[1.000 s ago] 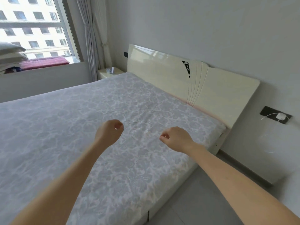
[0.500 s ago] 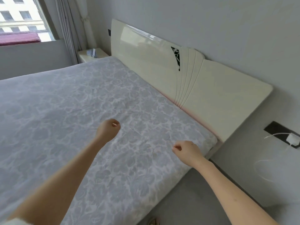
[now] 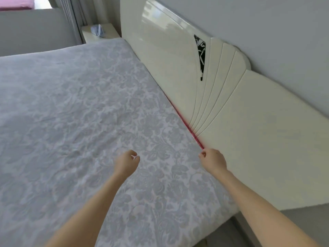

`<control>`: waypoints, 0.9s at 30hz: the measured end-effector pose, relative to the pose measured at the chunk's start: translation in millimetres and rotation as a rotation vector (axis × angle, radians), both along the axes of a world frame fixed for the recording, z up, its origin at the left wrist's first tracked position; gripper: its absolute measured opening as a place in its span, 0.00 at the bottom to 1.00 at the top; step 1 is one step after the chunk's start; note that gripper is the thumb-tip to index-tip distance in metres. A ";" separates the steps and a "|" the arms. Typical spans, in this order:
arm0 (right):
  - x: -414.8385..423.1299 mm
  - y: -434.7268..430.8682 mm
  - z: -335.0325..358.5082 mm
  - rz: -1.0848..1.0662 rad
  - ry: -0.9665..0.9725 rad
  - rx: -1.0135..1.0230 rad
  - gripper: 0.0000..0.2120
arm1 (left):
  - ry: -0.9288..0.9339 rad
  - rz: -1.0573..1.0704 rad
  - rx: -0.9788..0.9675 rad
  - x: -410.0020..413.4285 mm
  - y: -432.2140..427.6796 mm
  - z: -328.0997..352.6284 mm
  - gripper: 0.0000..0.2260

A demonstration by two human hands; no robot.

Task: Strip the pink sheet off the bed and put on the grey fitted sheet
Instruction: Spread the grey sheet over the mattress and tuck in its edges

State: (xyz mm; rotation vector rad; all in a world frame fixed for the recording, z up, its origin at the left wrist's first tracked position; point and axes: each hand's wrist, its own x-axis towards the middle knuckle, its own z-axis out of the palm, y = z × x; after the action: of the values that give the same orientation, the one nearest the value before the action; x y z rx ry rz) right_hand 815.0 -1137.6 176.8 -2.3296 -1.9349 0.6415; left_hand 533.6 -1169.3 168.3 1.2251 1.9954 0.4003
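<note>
Grey fitted sheet (image 3: 80, 113), pale floral pattern, lies spread over the bed (image 3: 195, 229) & reaches right up to the headboard (image 3: 169, 65). It's lightly creased, esp. in the part farther from the headboard. Btwn the sheet's edge & the headboard's base we see a thin pink strip (image 3: 191, 131). It runs along that base & ends just at our right hand (image 3: 212, 161).

Right hand sits just beside the headboard's base, at the near end of the pink strip. Fingers are curled in, thumb & index tip close together. We can't tell whether it pinches the sheet edge, the strip, or nothing.

Left hand (image 3: 127, 163) is farther out from the headboard, over the sheet & level w/ the right one. It's a loose fist, thumb by the index tip, w/ nothing visible in its grip. Contact w/ the sheet: can't tell. Both forearms are bare & stretch toward the headboard.

The headboard is glossy cream, w/ a fan of grooved ribs & a black-and-white wedge inlay (image 3: 201, 50) beside them. Grey wall (image 3: 267, 24) stands behind it. Past the headboard's far end there's a cream nightstand (image 3: 108, 33) carrying a pale blue item (image 3: 98, 30), too small to ID. Beyond that hangs a curtain (image 3: 71, 20). A pink cloth (image 3: 16, 3) shows well away from the headboard.
</note>
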 end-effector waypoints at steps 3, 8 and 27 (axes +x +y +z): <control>33.0 63.6 -60.7 0.027 -0.046 -0.152 0.16 | 0.002 0.066 -0.081 44.6 28.3 -46.9 0.12; 85.3 112.8 -149.5 0.061 -0.092 -0.292 0.15 | -0.023 0.046 -0.237 134.1 44.7 -130.6 0.09; 85.9 184.7 -228.6 0.630 -0.234 0.038 0.27 | 0.048 -0.104 -0.268 357.3 105.6 -224.2 0.14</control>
State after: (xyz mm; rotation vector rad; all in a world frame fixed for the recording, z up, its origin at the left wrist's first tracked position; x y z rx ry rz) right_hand 901.0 -952.9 -51.8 -1.8144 -2.7839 0.3515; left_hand 890.9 -1063.7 -55.9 1.1702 1.9414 0.0496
